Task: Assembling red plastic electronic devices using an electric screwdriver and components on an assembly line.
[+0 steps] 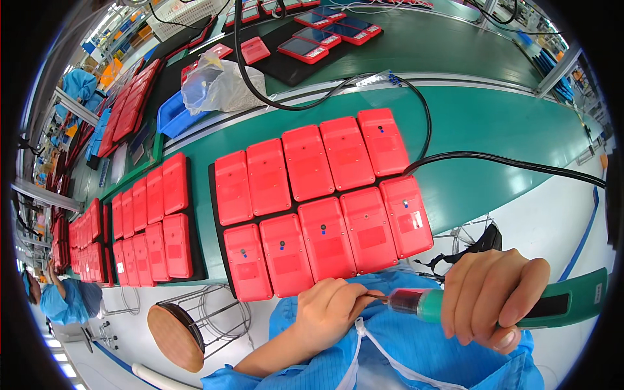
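My right hand (494, 296) is wrapped round a green electric screwdriver (575, 300), which lies almost level in front of my blue smock, its dark red nose pointing left. At the tip of its thin bit, my left hand (328, 312) is closed in a pinch. Whatever is between those fingertips is too small and hidden to make out. Just beyond my hands, two rows of red plastic device housings (324, 229) lie back side up on a black mat (222, 244). Screw holes show at their corners, and some carry small black and blue spots near the middle.
More red housings (175, 244) lie on mats to the left. A black cable (513, 156) crosses the green bench (468, 123). Behind are a blue bin (174, 117), a plastic bag (224, 84) and devices with screens (305, 49). A stool (175, 338) and a co-worker (65, 299) are at left.
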A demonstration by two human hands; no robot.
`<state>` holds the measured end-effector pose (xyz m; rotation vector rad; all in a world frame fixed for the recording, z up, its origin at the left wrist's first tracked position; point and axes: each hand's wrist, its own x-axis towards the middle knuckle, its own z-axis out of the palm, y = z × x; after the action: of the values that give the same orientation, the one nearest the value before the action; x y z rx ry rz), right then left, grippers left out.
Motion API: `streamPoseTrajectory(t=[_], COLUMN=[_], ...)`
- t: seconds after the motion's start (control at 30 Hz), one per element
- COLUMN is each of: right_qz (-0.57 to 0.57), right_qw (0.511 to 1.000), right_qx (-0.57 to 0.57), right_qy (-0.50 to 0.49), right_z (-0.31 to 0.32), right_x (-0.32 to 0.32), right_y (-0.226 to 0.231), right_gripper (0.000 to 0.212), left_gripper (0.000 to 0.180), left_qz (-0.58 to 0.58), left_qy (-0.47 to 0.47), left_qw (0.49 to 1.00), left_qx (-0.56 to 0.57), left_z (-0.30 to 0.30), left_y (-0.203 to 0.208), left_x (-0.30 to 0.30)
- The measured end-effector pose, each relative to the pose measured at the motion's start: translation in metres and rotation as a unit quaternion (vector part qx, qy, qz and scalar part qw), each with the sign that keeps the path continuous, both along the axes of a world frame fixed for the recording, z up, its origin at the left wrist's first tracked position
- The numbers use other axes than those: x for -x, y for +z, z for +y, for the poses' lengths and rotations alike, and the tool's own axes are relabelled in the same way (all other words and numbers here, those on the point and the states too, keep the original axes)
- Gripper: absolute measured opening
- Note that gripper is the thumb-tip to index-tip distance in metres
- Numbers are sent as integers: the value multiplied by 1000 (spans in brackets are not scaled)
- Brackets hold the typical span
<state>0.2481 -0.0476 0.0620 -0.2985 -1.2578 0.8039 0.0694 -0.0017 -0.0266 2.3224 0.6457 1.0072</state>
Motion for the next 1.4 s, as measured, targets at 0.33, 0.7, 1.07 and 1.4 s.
streamPoseTrajectory(t=[0.33, 0.7, 1.07, 1.4], right_qz=[-58, -114, -111, -128], right_qw=[995, 970, 973, 972], right_qx=[3, 120, 133, 87], right_qy=[-82, -177, -154, -180], right_z=[-15, -7, 0, 18], right_x=[-39, -62, -60, -53], right_y=[-2, -13, -13, -21], right_gripper=[23, 24, 25, 21], left_gripper=[24, 20, 26, 22], left_qz=[56, -217, -247, -202], left_qy=[-58, -72, -137, -62], left_qw=[994, 503, 478, 536], left_qx=[71, 834, 832, 818], left_z=[0, 5, 5, 8], left_y=[9, 16, -2, 13], left_x=[-30, -26, -14, -23])
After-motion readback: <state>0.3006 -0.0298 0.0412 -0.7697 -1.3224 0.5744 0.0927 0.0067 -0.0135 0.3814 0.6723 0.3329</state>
